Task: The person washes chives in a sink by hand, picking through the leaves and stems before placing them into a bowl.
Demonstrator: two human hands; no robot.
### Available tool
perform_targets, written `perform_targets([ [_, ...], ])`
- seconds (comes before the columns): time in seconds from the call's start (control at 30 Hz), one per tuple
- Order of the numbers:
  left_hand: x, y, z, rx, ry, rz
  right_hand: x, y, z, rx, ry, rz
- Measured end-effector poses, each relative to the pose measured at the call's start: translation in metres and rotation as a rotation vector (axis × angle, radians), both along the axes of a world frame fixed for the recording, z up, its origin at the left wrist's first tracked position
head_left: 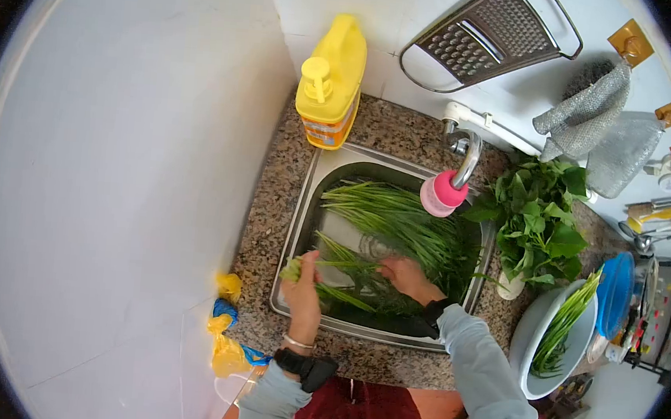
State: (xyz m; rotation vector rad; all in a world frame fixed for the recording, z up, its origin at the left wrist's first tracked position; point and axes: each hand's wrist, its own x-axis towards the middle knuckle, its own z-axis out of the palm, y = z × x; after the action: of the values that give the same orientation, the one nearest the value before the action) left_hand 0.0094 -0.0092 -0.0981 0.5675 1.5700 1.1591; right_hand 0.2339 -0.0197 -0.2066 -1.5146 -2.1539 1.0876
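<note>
Long thin green chives [398, 214] lie in the water of a steel sink [286, 280], most of them heaped along its far side. My left hand [303, 290], at the sink's left side, is closed around the pale ends of a small bunch of chives [348, 299]. Over the middle of the sink, my right hand [407, 278] has its fingers curled at the leaves of that bunch, low at the water. Its fingertips are partly hidden. A curved tap [469, 161] with a pink nozzle [441, 194] hangs over the far right of the sink.
Behind the sink stands a yellow jug [333, 83]. Leafy greens [544, 218] lie on the granite counter [263, 227] to the right, near a pale basin [526, 343] with more chives [567, 326]. A grater [491, 40] and a grey cloth [592, 104] hang on the wall.
</note>
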Motion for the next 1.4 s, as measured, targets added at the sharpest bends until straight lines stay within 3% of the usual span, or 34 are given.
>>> perform_targets([
  [0.07,-0.018,0.000,0.017,0.030,0.039,0.071,0.019,-0.003,-0.005,-0.292,-0.302,0.022],
  [0.1,-0.026,-0.002,0.024,0.039,0.013,0.095,0.026,-0.006,-0.013,-0.292,-0.302,0.023],
  [0.17,-0.037,-0.006,0.027,0.045,-0.018,0.118,0.037,-0.013,-0.031,-0.458,-0.606,-0.040],
  [0.3,-0.042,-0.008,0.034,0.108,-0.106,0.177,0.040,-0.011,-0.031,-0.490,-0.683,-0.008],
  [0.4,-0.042,-0.014,0.035,0.113,-0.215,0.114,0.022,0.002,-0.007,-0.412,-0.592,0.034],
  [0.47,-0.039,-0.020,0.029,0.117,-0.282,0.090,0.005,0.006,0.002,0.253,-0.330,-0.059],
  [0.6,-0.030,-0.023,0.024,0.053,-0.188,0.047,-0.025,0.034,0.004,-0.002,-0.191,-0.047],
  [0.67,-0.025,-0.024,0.025,0.021,-0.131,-0.009,-0.041,0.043,-0.003,-0.273,-0.121,-0.123],
  [0.8,-0.024,-0.026,0.021,0.042,-0.102,-0.016,-0.066,0.040,-0.023,-0.271,-0.028,-0.154],
  [0.9,-0.027,-0.027,0.021,0.021,-0.124,0.014,-0.061,0.038,-0.018,-0.334,0.042,0.001],
  [0.97,-0.029,-0.026,0.021,0.017,-0.134,0.017,-0.040,0.037,-0.025,-0.339,-0.049,-0.240],
  [1.1,-0.030,-0.024,0.017,0.037,-0.109,0.008,-0.027,0.030,-0.018,-0.174,-0.191,-0.225],
  [1.27,-0.025,-0.018,0.012,-0.049,-0.097,-0.031,-0.033,0.020,-0.010,-0.397,0.392,-0.345],
  [1.4,-0.010,-0.006,-0.003,-0.020,-0.104,-0.107,-0.034,0.019,0.026,-0.434,0.478,-0.347],
])
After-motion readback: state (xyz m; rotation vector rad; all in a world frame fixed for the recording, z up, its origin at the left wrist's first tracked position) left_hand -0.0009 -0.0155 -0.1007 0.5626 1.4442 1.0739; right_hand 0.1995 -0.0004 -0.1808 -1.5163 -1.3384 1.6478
